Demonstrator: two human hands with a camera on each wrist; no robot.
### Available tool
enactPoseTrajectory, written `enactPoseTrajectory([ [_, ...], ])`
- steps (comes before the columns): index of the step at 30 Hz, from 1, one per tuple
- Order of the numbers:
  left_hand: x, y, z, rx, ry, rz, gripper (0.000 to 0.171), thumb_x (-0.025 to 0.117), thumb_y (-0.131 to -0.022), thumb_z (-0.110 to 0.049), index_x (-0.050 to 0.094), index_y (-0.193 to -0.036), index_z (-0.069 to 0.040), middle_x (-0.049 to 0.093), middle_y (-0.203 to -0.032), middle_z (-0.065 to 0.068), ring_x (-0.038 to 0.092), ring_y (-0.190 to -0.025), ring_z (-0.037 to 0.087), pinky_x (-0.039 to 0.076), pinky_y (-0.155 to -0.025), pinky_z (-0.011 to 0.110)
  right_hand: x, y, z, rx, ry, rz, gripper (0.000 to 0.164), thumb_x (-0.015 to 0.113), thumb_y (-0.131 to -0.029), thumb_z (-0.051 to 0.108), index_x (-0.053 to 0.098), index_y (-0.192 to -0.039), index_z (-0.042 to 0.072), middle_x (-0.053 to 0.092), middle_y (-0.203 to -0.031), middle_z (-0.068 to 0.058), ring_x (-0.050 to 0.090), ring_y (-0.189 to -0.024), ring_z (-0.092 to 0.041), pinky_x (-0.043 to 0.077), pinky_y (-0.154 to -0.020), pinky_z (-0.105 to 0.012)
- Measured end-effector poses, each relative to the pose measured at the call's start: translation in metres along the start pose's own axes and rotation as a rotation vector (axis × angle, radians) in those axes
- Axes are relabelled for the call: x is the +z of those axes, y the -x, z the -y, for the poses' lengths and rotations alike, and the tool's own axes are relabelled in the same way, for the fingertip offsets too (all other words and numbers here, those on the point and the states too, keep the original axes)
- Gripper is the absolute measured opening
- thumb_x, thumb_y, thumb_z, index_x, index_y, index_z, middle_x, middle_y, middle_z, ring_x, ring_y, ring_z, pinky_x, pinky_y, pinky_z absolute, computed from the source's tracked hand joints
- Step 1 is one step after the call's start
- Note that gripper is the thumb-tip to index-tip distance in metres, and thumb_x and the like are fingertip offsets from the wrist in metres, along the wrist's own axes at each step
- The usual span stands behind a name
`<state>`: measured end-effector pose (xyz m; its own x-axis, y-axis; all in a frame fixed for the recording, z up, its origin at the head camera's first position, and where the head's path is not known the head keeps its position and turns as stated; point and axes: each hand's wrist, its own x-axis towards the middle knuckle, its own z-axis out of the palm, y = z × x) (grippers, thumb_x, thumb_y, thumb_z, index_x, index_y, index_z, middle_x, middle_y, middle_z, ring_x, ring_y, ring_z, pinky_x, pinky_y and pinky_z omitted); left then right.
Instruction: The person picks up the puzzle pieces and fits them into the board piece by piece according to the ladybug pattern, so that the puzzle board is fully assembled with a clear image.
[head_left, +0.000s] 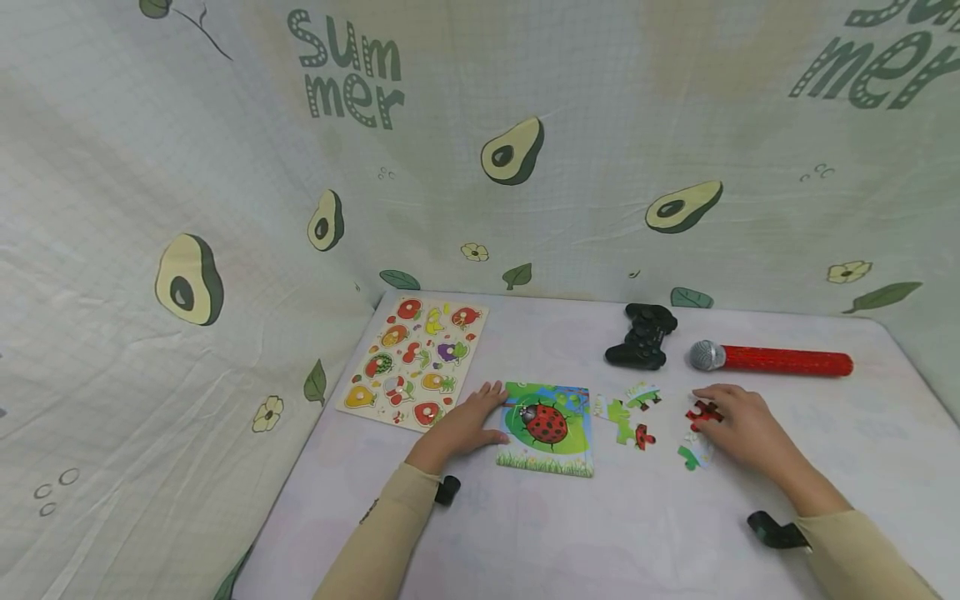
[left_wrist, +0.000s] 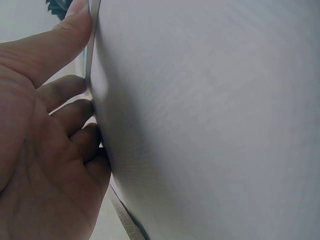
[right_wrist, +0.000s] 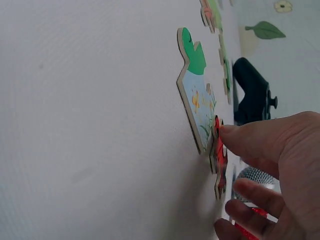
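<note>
My left hand [head_left: 468,423] rests at the left side of a square ladybug puzzle board [head_left: 546,429]. Its fingers are loosely bent, and the thumb touches the board's edge, as the left wrist view also shows. Farther right, my right hand [head_left: 742,423] pinches a red and black puzzle piece [head_left: 703,413] low over the table, the thumb [right_wrist: 240,140] against it. Next to that piece lies a pale blue and green puzzle piece [right_wrist: 197,95]. Between the board and my right hand are several loose pieces, among them a green one [head_left: 621,417] and a red one [head_left: 643,437].
A fruit peg board [head_left: 412,362] lies at the back left. Behind the loose pieces are a black game controller [head_left: 643,337] and a red microphone [head_left: 780,360]. An avocado-print cloth [head_left: 585,242] hangs along the table's back and left side.
</note>
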<state>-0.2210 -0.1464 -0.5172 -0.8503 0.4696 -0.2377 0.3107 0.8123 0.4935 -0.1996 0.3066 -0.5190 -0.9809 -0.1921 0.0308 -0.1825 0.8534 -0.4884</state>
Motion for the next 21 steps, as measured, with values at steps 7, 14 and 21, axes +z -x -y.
enactPoseTrajectory([
  [7, -0.0006, 0.0007, -0.0008, -0.001, 0.004, 0.001, 0.083, 0.073, -0.092, -0.041, 0.034, -0.160, -0.015, 0.020, -0.169, 0.004, 0.012, -0.156, 0.025, 0.021, -0.125, 0.046, -0.0029, -0.0008, -0.0042, 0.012, 0.046, 0.036, 0.051, 0.076, -0.089, 0.013, 0.060, -0.134, -0.004, 0.051, -0.129, -0.038, 0.046, -0.113, -0.056, 0.041, -0.094, -0.072],
  [14, 0.0006, -0.0002, 0.0010, -0.005, -0.002, 0.001, 0.083, 0.074, -0.092, -0.041, 0.034, -0.161, -0.016, 0.020, -0.169, 0.003, 0.012, -0.156, 0.024, 0.022, -0.124, 0.046, -0.0052, -0.0028, -0.0074, 0.018, 0.046, 0.043, 0.051, 0.078, -0.088, 0.013, 0.061, -0.132, -0.006, 0.052, -0.113, -0.031, 0.051, -0.099, -0.043, 0.049, -0.081, -0.058],
  [21, 0.0004, 0.0001, 0.0006, -0.007, 0.005, 0.003, 0.083, 0.074, -0.092, -0.041, 0.033, -0.161, -0.016, 0.020, -0.169, 0.003, 0.012, -0.156, 0.025, 0.022, -0.124, 0.046, -0.0079, -0.0028, -0.0100, 0.042, 0.019, 0.036, 0.047, 0.080, -0.087, 0.014, 0.064, -0.126, -0.007, 0.047, -0.110, -0.028, 0.049, -0.090, -0.034, 0.048, -0.071, -0.042],
])
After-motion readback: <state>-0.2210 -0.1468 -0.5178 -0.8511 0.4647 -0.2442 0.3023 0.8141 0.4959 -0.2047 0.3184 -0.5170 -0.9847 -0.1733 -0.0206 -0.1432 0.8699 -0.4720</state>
